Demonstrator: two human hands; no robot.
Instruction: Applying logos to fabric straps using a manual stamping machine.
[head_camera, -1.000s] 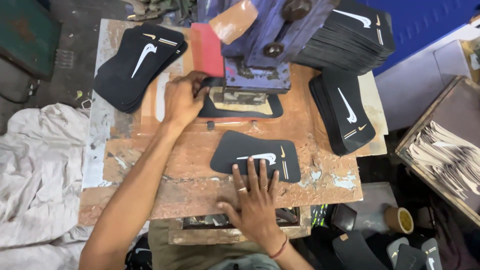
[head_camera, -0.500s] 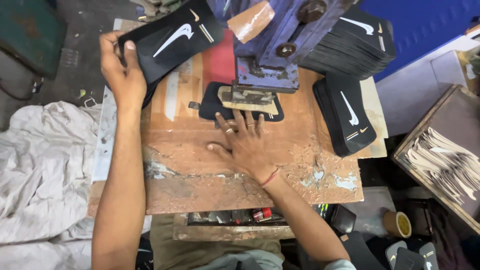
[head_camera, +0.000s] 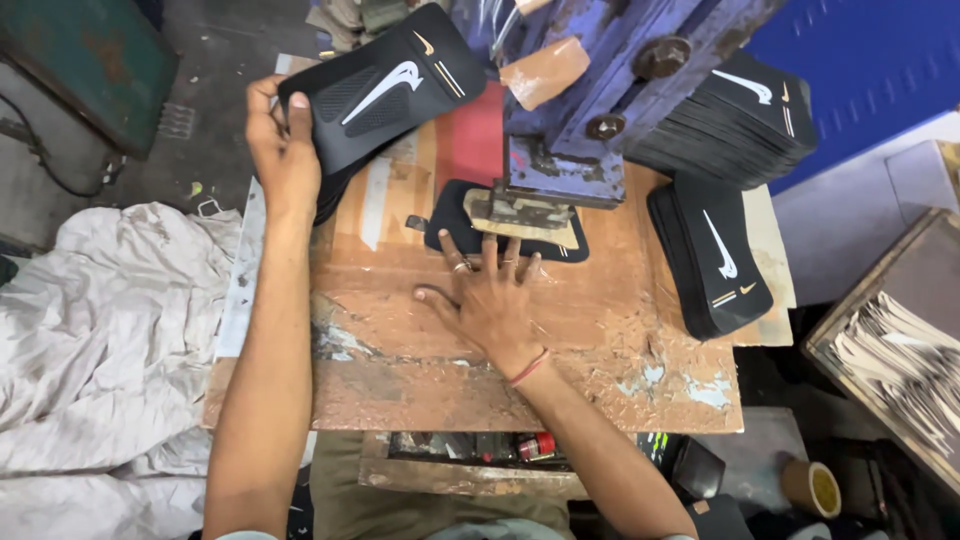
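My left hand (head_camera: 283, 150) grips the near edge of a black shaped piece with a white curved mark (head_camera: 385, 85), lifted above a stack of like pieces (head_camera: 330, 200) at the bench's far left. My right hand (head_camera: 490, 295) lies flat on the worn wooden bench (head_camera: 420, 370), fingertips pressing the near edge of another black piece (head_camera: 450, 225) that sits under the metal die (head_camera: 520, 212) of a blue press (head_camera: 590, 90).
More black pieces lie stacked right of the press (head_camera: 715, 255) and behind it (head_camera: 740, 115). White cloth (head_camera: 95, 340) is heaped on the left. A wooden box of pale sheets (head_camera: 905, 360) stands at the right. A tape roll (head_camera: 812, 487) rests low right.
My left hand left the press, went to the left stack and lifted a black piece. My right hand slid the other black piece forward, under the press.
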